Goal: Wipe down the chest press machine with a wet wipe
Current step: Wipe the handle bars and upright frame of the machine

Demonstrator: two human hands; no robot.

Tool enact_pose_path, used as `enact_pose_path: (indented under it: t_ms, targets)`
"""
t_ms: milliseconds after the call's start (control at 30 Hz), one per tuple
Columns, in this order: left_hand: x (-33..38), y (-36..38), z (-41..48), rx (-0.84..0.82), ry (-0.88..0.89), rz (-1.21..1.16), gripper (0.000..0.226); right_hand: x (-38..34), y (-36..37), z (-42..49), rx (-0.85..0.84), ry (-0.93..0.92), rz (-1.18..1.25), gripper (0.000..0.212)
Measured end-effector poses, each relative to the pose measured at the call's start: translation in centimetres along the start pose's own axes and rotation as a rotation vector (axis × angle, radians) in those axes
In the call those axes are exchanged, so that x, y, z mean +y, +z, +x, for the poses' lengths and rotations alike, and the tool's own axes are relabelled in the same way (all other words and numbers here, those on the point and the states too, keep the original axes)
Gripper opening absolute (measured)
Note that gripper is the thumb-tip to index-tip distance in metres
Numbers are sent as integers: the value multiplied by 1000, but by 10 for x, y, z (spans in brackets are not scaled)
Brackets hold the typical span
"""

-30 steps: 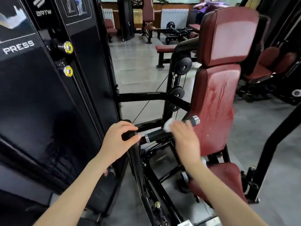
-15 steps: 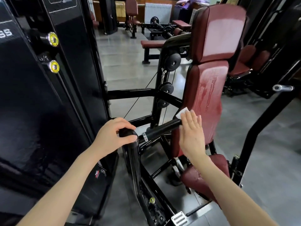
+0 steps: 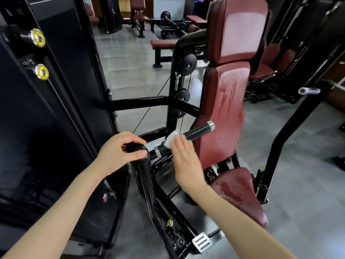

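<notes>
On the chest press machine [image 3: 141, 103] the black handle [image 3: 199, 130] juts out roughly level. Its chrome end cap points toward the dark red back pad [image 3: 227, 113], which stands just behind the handle and is streaked with wet marks. The right hand [image 3: 183, 159] lies over the near stretch of the handle, fingers straight and together, flattening the white wet wipe [image 3: 170, 140] against the bar. A corner of the wipe shows past the fingertips on the handle's far side. The back of the hand hides the thumb, so whether it hooks under the bar cannot be told. At the handle's inner end, where it meets the upright press arm [image 3: 143, 176], the left hand [image 3: 119, 148] is curled over the arm's rounded top, thumb on the near side and fingers wrapped over the far side. The two hands are apart, with a chrome collar of the handle showing between them. Below the handle and to its right sits the red seat [image 3: 237, 193], damp in patches. Left of the handle rises the glossy black weight stack cover [image 3: 46, 128], with two yellow knobs [image 3: 38, 37] higher than the handle. Behind the handle, black pulleys [image 3: 187, 65] are stacked on the frame post, and well below it is a ribbed metal foot pedal [image 3: 200, 242].
</notes>
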State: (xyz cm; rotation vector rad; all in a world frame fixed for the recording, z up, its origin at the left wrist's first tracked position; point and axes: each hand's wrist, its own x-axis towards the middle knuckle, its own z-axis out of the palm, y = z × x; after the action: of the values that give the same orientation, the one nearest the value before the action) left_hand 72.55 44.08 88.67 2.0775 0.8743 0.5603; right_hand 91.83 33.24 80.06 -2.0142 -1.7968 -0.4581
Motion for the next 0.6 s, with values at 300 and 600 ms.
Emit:
enact_pose_path:
  t_ms: [300, 600]
  targets:
    - [4, 0, -1, -16, -25, 26, 23, 63, -32, 22, 67, 234, 36, 50]
    - [6, 1, -6, 6, -27, 0, 31, 91, -60, 38, -112, -70, -180, 49]
